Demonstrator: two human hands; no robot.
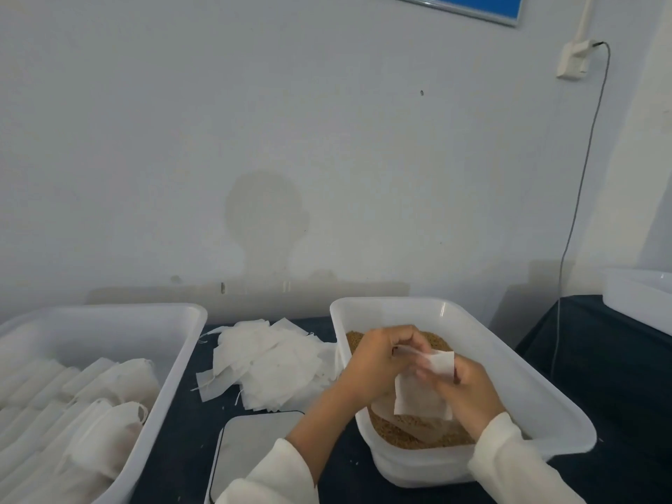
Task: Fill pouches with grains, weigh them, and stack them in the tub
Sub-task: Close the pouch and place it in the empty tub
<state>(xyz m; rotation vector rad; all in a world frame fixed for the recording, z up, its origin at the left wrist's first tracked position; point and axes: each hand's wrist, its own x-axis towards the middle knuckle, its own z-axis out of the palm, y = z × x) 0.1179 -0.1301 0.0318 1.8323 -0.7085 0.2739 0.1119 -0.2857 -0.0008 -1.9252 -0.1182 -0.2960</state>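
Pouch (423,391), white and empty-looking, held up over the grain tub (567,427) at lower centre-right of frame, both hands on it. Left hand (381,352) has fingers curled, pinching the pouch's top edge from the left; right hand (469,389) is curled round the right side, thumb and fingers blurred at the folded-over top flap. Looks like the mouth is being worked open, so filling likely not started; judged only from the flat look of the pouch. Pouch hangs roughly upright, long axis top-to-bottom, lower edge just above the brown grains (414,429), whether touching them can't be told. Key relation: grains lie directly below and around the hands, inside the same tub, so the next scoop or dip is a short downward move; right hand sits lower in frame and nearer the exposed grain patch, left hand nearer the far grain band. Just left of the tub, at bottom centre, a scale (254,441) with a pale platform, left forearm crossing its corner. Above the scale, a loose heap of empty pouches (269,361) on the dark table (600,376). Far left, a second white tub (174,361) holding rows of filled pouches (109,431) with tied tops. Another white container (640,296) at right edge, contents hidden.
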